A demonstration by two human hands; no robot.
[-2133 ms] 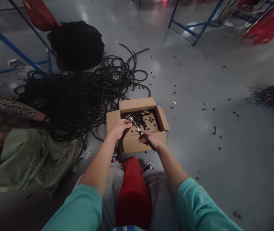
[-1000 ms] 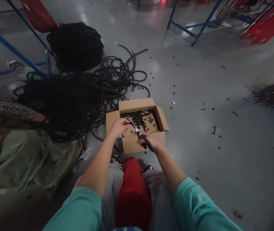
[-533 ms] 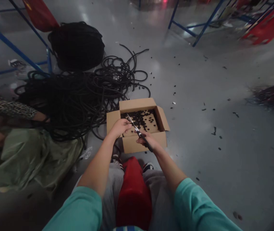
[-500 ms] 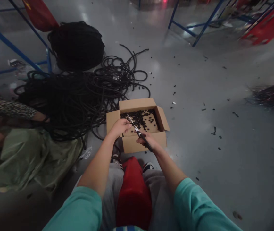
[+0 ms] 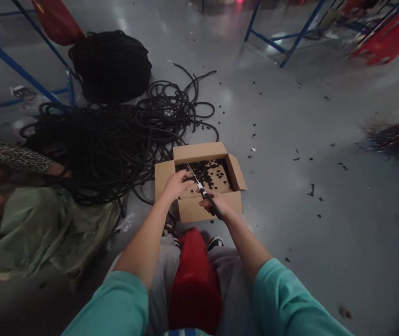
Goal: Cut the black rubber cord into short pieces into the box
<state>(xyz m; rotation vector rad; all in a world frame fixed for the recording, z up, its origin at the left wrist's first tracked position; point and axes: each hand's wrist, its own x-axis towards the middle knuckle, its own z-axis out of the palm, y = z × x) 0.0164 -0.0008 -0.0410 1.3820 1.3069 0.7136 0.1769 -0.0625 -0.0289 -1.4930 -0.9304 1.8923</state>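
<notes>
Scissors (image 5: 201, 187) are gripped over box (image 5: 192, 211) by right hand (image 5: 217, 202), presumably so bits (image 5: 204, 172) are caught; pinch of left hand (image 5: 175, 184) cannot be told.

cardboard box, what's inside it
Small black pieces lie scattered inside the cardboard box, thickest toward its far left. The left hand and scissors cover part of the inside, hiding whatever lies beneath.

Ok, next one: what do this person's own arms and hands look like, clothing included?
Loose, plain teal sleeves end around the elbows, creased on the right one. Below them the forearms are bare. The left hand and right hand are ungloved; no watch or bracelet shows.
</notes>
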